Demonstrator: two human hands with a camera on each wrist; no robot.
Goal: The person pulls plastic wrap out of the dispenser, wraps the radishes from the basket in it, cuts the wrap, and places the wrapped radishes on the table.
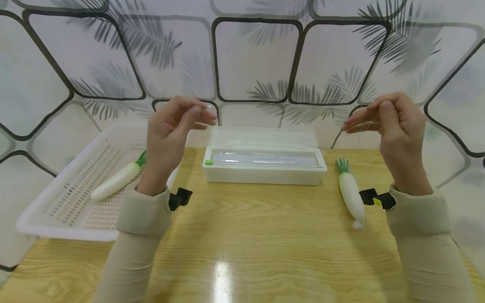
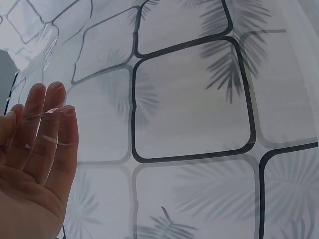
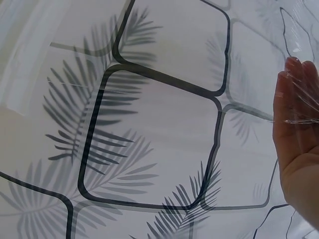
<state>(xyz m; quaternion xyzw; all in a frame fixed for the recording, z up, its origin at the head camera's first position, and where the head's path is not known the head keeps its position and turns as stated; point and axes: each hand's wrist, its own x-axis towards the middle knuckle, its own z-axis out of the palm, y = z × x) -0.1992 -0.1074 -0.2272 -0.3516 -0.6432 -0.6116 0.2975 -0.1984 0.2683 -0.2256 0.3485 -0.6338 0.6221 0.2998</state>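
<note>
Both hands are raised above the table, apart from each other, with clear cling film [image 2: 50,110] between them. My left hand [image 1: 168,134] pinches one side of the film between thumb and fingers, and glossy creases cross its fingers in the left wrist view. On the other side, my right hand [image 1: 401,128] pinches the film, which wrinkles over its fingers [image 3: 290,109]. Below and between them stands a white cling film box [image 1: 265,176], lid up, a roll inside and a green slider [image 1: 209,162] at its left end. A white radish [image 1: 351,195] lies left of the right wrist.
At the left a white perforated basket [image 1: 68,233] holds another white radish [image 1: 117,182], partly behind the left forearm. A patterned wall covering [image 1: 257,63] rises behind the wooden table [image 1: 273,244]. Black straps sit on both wrists.
</note>
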